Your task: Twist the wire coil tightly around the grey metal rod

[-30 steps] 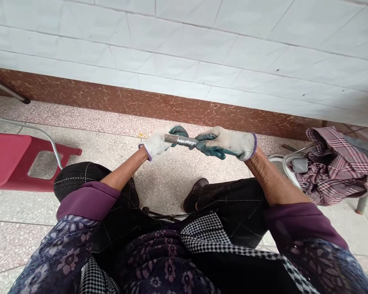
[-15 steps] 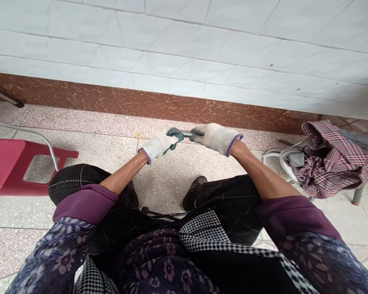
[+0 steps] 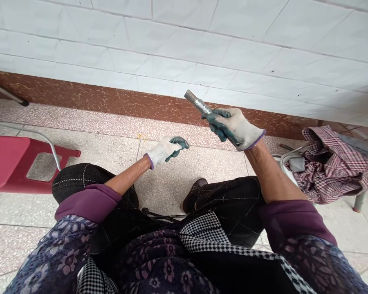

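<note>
I sit with both gloved hands out over the floor. My right hand (image 3: 233, 127) is closed round a short grey metal rod (image 3: 197, 102) wound with shiny wire, and holds it raised with its free end pointing up and to the left, in front of the wall. My left hand (image 3: 167, 149) hangs lower and to the left, apart from the rod, its green fingertips curled into a pinch. What they pinch, if anything, is too small to see.
A red plastic stool (image 3: 10, 163) with a metal tube stands at the left. At the right a plaid cloth (image 3: 337, 167) lies over a chair. A brown tiled skirting and white tiled wall (image 3: 202, 45) run across ahead. My dark shoe (image 3: 194, 194) rests on the speckled floor.
Both hands gripped the rod together low in front. Now my left hand has come off it and my right hand has lifted the rod up and to the right.
</note>
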Motion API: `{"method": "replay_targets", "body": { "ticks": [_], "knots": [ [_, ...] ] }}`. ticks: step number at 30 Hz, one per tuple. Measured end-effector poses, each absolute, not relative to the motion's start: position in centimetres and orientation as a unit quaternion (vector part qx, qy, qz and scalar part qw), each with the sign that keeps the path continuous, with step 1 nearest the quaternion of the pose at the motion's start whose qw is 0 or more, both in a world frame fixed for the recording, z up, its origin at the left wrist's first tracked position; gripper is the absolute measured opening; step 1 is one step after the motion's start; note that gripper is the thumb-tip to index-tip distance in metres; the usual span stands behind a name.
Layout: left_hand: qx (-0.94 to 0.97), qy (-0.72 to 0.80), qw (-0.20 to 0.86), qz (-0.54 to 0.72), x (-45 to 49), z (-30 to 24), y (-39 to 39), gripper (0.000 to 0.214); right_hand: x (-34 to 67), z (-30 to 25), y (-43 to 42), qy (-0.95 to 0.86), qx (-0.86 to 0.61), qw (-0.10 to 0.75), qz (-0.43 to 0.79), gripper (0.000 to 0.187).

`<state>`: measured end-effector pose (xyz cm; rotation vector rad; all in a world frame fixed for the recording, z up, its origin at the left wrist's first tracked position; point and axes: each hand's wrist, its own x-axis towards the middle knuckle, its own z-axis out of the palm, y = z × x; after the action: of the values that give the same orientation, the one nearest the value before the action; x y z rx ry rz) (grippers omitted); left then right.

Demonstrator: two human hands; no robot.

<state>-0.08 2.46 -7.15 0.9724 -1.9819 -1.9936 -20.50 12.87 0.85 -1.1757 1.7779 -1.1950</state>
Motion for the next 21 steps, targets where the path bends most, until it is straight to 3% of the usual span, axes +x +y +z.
{"method": "replay_targets", "body": {
  "ticks": [3,7,11,15,21],
  "knots": [
    [0.366,-0.682,0.129,-0.62,-0.4,-7.4,1.2,0.012,-19.9,1.3,13.6,0.639,-0.455,0.414,-0.462,0.027],
    [0.378,-0.687,0.161,-0.599,-0.7,-6.6,0.1,0.013,-19.7,1.2,13.6,0.642,-0.443,0.427,-0.458,0.025],
    [0.362,-0.586,0.159,-0.708,0.0,-5.1,0.0,0.022,-20.6,1.0,13.4,0.635,-0.405,0.421,-0.506,0.03],
    [0.268,-0.487,0.192,-0.809,1.3,-3.9,-0.4,0.009,-21.7,0.5,13.1,0.618,-0.389,0.404,-0.551,0.034],
    [0.228,-0.465,0.204,-0.831,1.4,-4.1,-0.4,0.012,-22.4,-0.1,12.5,0.615,-0.38,0.416,-0.552,0.041]
  ]
}}
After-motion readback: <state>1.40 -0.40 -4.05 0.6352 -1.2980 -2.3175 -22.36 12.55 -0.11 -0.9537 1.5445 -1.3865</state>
